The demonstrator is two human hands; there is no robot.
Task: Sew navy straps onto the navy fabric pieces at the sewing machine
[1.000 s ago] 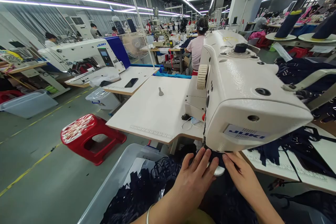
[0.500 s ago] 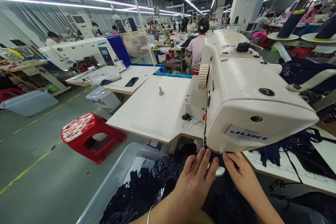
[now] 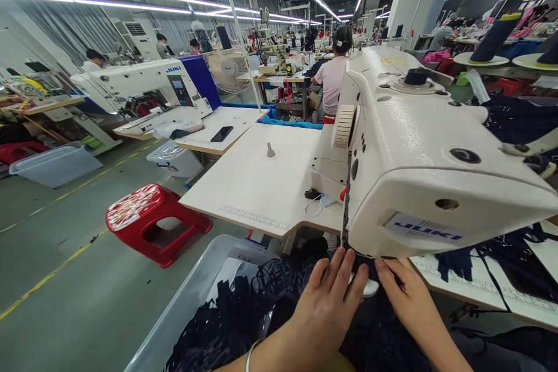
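At the sewing machine (image 3: 418, 145), both my hands are on a piece of dark navy fabric (image 3: 365, 264) under the front of its white head. My left hand (image 3: 325, 296) lies palm down, fingers stretched out and a little apart, with the tips on the cloth. To its right, my right hand (image 3: 403, 288) pinches the fabric's edge between thumb and fingers. Between them the rounded white end of the machine's arm (image 3: 371, 288) shows below the cloth. The needle is hidden behind the machine head. More dark fabric hangs below my hands.
A clear plastic bin (image 3: 174, 308) full of navy straps (image 3: 231, 314) stands at lower left. Beyond it are a red stool (image 3: 152, 221) and the white table (image 3: 248, 180). More navy straps (image 3: 453, 264) lie on the right-hand table. A co-worker (image 3: 329, 78) sits ahead, facing away.
The view has shifted slightly, so the machine head looks larger and further right. Both hands keep nearly the same place on the fabric.
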